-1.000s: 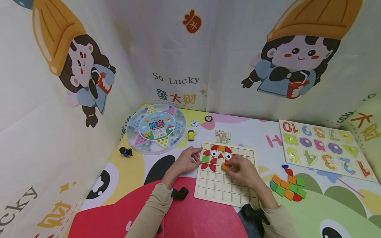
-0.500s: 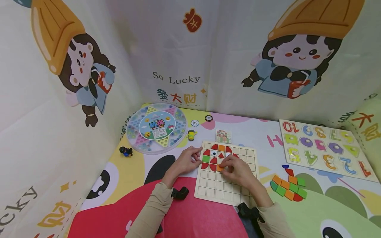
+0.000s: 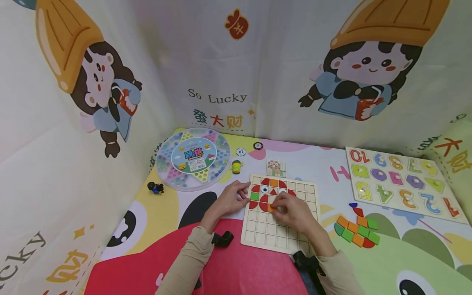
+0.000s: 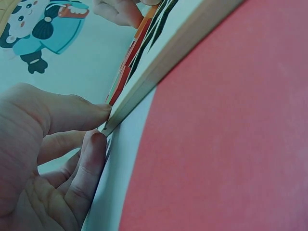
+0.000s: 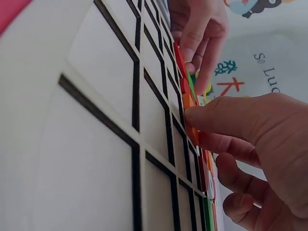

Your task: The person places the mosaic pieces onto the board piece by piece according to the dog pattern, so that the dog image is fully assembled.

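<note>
Orange tile (image 3: 271, 207) sits pinched in your right hand (image 3: 293, 213) over a middle square of the grid board (image 3: 273, 237), beside the red pieces. Your left hand (image 3: 230, 199) grips the board's left edge, likely to keep it from sliding.

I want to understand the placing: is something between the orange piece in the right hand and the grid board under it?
Nothing visible. The right hand pinches the orange piece right at the grid board, beside the red pieces. The left hand holds the board's left edge, apart.
</note>
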